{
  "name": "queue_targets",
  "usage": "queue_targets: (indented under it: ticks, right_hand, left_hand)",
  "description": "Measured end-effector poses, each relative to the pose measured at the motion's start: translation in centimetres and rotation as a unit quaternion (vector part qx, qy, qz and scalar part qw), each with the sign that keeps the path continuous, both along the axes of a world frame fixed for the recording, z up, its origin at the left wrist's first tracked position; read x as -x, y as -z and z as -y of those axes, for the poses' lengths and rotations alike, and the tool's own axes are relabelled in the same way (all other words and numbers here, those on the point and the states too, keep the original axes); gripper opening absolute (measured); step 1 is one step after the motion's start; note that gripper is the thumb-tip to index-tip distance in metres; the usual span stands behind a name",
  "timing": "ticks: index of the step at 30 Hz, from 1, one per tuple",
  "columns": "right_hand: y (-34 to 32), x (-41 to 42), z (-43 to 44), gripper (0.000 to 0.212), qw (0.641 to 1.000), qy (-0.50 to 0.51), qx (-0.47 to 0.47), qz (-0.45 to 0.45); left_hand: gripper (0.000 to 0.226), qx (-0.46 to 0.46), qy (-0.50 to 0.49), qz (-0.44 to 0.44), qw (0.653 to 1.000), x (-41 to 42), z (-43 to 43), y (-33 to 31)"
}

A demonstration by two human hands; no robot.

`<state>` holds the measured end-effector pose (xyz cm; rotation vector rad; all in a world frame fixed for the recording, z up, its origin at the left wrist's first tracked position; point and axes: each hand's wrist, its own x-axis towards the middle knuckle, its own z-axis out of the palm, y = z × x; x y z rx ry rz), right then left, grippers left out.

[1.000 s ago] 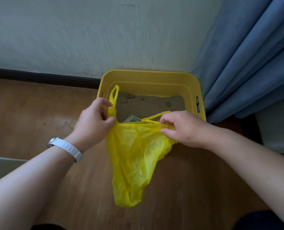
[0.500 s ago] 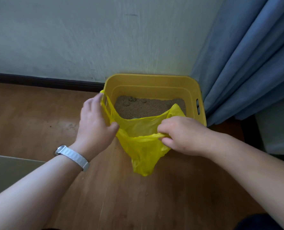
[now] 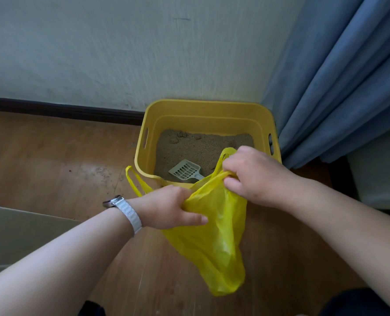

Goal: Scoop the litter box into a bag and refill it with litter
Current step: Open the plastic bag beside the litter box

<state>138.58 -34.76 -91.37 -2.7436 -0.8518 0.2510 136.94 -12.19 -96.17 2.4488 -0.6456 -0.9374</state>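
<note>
A yellow litter box (image 3: 208, 110) stands on the floor against the wall, holding sandy litter (image 3: 196, 149). A grey slotted scoop (image 3: 184, 171) lies on the litter near the box's front wall. A thin yellow plastic bag (image 3: 216, 242) hangs in front of the box. My left hand (image 3: 168, 207) grips the bag's left rim, and one handle loop sticks out to the left. My right hand (image 3: 255, 174) pinches the right rim and the other handle, above the box's front right corner. The bag's mouth is bunched between the hands.
The wooden floor (image 3: 52, 160) spreads to the left, with a dusty patch near the box. A blue curtain (image 3: 340, 83) hangs right of the box. A pale flat object (image 3: 18, 233) lies at the lower left. A dark skirting board (image 3: 63, 110) runs along the wall.
Both hands have pulled the bag back from the box's front and lower; the bag now hangs longer, and the scoop in the litter has come into sight.
</note>
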Motion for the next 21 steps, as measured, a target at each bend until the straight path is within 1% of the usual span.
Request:
queue_targets:
  ticks: [2,3,6,8,10,11,12,14,15,17,19,21]
  right_hand:
    - [-0.1,-0.1,0.1,0.023,1.0,-0.012,-0.016,0.003]
    - [-0.3,-0.1,0.1,0.024,0.999,-0.029,-0.04,0.003]
    - [-1.1,0.9,-0.2,0.027,0.988,-0.065,-0.137,-0.026]
    - [-1.5,1.5,-0.4,0.029,0.986,-0.047,-0.147,-0.058]
    - [-1.7,1.6,-0.3,0.033,0.987,-0.021,-0.128,-0.098]
    - [-1.7,1.5,0.0,0.034,0.986,-0.014,-0.111,-0.123]
    - [-1.6,1.3,0.2,0.034,0.986,-0.01,-0.086,-0.145]
    - [-1.3,0.9,0.8,0.036,0.986,-0.003,-0.019,-0.168]
    - [-1.1,0.8,1.0,0.042,0.985,0.004,0.008,-0.172]
    - [-0.8,0.8,1.4,0.052,0.979,0.031,0.042,-0.195]
    - [-0.4,0.7,1.9,0.052,0.963,0.081,0.043,-0.254]
    - [-0.1,0.7,2.4,0.052,0.951,0.108,0.077,-0.28]
  left_hand:
    - [0.038,-0.021,0.014,0.019,1.0,0.1,0.1,0.4]
    - [0.035,-0.012,0.007,0.024,1.0,0.0,0.1,0.5]
    - [0.027,0.041,-0.053,0.028,0.997,-0.2,-0.2,0.3]
    - [0.025,0.076,-0.11,0.04,0.99,-0.4,-0.5,0.0]
    - [0.03,0.106,-0.145,0.077,0.981,-0.5,-1.0,-0.1]
    - [0.032,0.107,-0.143,0.103,0.979,-0.6,-1.3,-0.2]
    - [0.033,0.091,-0.125,0.13,0.979,-0.7,-1.6,-0.6]
    - [0.038,0.023,-0.062,0.189,0.98,-0.9,-1.8,-1.2]
    - [0.04,-0.008,-0.032,0.21,0.977,-0.9,-2.0,-1.4]
    - [0.037,-0.055,0.01,0.249,0.967,-0.9,-2.3,-1.8]
    - [0.033,-0.053,0.032,0.294,0.954,-0.7,-2.7,-2.0]
    - [0.029,-0.032,0.023,0.309,0.95,-0.5,-3.5,-2.3]
